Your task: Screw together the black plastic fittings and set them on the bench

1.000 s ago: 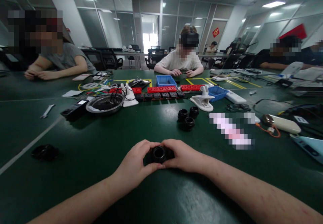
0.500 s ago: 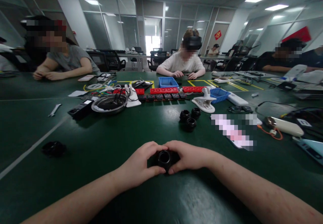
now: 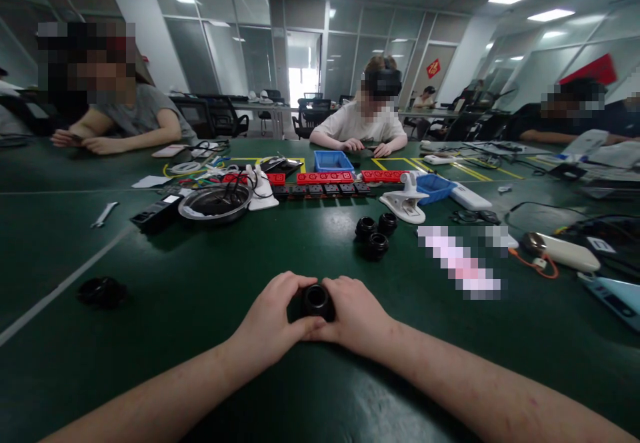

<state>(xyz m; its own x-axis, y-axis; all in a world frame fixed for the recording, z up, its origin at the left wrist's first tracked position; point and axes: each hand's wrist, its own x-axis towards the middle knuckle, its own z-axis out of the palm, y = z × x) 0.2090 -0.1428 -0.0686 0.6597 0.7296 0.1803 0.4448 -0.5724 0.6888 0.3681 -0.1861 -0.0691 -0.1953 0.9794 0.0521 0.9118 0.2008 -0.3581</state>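
Note:
Both my hands meet low in the middle of the green table [image 3: 200,283]. My left hand [image 3: 273,323] and my right hand [image 3: 355,316] are closed round one small black ring-shaped part [image 3: 317,300], its open end facing up and away from me. Fingers wrap its sides, so only the top rim shows. Three more black ring parts [image 3: 375,233] stand grouped on the table a little beyond my hands. Another black part [image 3: 101,291] lies alone far to the left.
A metal bowl [image 3: 216,201], black and red strips [image 3: 325,180], blue bins [image 3: 330,160], a white clamp [image 3: 406,202], a wrench [image 3: 103,214] and cables lie across the table's middle. People sit at the far side, left and right. White devices [image 3: 563,246] lie at right.
My right hand has turned further over the black part, covering more of its right side. The camera view shifted slightly. The other parts have stayed put.

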